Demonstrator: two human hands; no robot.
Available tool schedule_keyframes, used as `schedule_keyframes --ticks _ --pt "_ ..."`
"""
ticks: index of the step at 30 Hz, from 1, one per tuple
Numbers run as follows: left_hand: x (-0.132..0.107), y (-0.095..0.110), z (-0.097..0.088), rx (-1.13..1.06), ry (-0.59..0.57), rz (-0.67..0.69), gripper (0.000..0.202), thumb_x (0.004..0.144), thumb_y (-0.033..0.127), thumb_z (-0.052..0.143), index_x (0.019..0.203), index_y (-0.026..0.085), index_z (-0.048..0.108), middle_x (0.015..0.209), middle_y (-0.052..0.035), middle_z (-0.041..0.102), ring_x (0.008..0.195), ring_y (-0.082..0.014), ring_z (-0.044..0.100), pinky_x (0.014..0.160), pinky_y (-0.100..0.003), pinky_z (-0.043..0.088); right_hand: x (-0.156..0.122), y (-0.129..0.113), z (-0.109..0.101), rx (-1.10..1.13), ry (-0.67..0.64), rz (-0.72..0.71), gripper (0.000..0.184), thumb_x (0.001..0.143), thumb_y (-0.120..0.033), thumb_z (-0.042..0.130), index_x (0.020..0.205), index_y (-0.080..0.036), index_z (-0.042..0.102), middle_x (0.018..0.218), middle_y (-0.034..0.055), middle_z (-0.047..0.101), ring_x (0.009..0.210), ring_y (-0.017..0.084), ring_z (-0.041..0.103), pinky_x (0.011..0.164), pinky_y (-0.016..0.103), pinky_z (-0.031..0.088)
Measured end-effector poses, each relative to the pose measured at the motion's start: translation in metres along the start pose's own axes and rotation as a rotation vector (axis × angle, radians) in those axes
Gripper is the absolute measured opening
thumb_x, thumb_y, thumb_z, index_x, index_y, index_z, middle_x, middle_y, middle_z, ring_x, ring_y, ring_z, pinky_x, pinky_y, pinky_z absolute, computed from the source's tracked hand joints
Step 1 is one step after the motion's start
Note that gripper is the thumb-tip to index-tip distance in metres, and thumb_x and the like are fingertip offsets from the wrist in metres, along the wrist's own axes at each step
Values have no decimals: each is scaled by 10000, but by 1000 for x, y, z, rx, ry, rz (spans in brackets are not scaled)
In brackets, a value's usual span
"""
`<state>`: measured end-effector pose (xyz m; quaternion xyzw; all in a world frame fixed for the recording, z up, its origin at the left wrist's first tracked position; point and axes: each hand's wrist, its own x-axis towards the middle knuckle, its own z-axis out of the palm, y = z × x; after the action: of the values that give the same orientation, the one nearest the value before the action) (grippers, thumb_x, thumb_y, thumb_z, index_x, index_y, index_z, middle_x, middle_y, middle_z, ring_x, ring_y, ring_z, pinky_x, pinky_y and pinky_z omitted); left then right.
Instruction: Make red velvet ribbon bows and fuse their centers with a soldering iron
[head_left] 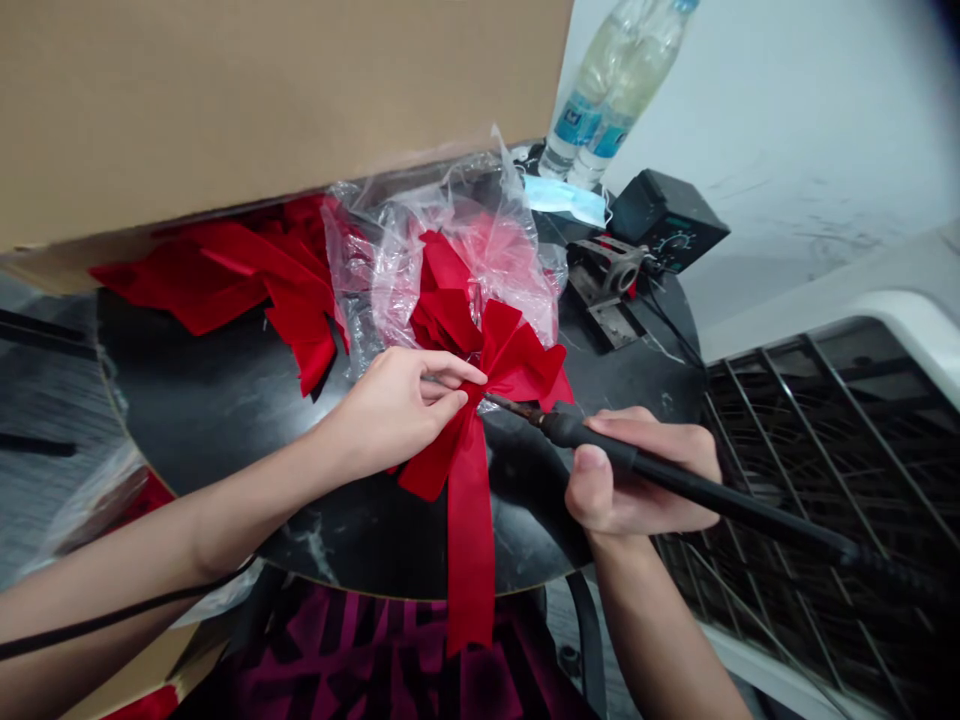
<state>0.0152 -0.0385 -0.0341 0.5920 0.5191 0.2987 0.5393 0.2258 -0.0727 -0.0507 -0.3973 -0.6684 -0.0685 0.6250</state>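
My left hand [401,405] pinches a red velvet-like ribbon bow [517,350] near its centre, thumb and fingertips pressed together. One long tail of the bow hangs over the table's near edge. In my right hand [652,475] is a black-handled soldering iron [592,440], gripped like a pen. Its thin metal tip points left and reaches the middle of the bow, just by my left fingertips. Whether the tip touches the ribbon cannot be made out.
Behind the bow lies a clear plastic bag [390,270]; more red ribbon [217,265] is left on the black round table [195,400]. A cardboard box [262,100] rises behind. At right are an iron stand [611,285], a black control box [667,220], a face mask [566,200], bottles [607,100] and a fan grille [817,420].
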Motion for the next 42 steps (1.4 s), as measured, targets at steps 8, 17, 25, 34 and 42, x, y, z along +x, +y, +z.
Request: schedule_keyframes --ticks 8,17,25,34,42 --pt "0 1 0 6 -2 17 247 842 164 675 1054 168 801 989 -72 818 908 -234 799 884 -334 638 -1 1 3 36 0 0 137 700 -196 732 831 -164 709 661 -26 644 507 140 665 427 235 502" --pt "-1 0 0 5 1 22 262 840 140 669 1066 167 800 1032 -56 822 943 -216 796 889 -297 641 -1 2 2 34 -53 18 148 710 -201 734 853 -176 703 653 -34 633 500 137 657 423 232 494" --pt "0 -1 0 12 1 39 266 841 142 665 1067 171 802 1037 -53 822 939 -218 798 888 -298 643 -2 1 3 9 -72 18 145 721 -219 729 857 -191 688 669 -28 652 502 145 660 436 242 505" --pt "0 -1 2 14 -4 56 266 843 134 660 1070 152 797 1043 -60 824 940 -218 796 908 -309 641 -1 0 4 -24 -108 22 137 729 -242 713 852 -205 663 657 -39 637 496 148 652 423 245 489" --pt "-1 1 1 29 13 14 278 836 149 657 1073 162 802 1044 -71 821 950 -235 795 899 -328 641 1 2 2 -48 32 -44 61 735 -258 687 785 -222 684 604 -37 628 453 157 632 382 265 482"
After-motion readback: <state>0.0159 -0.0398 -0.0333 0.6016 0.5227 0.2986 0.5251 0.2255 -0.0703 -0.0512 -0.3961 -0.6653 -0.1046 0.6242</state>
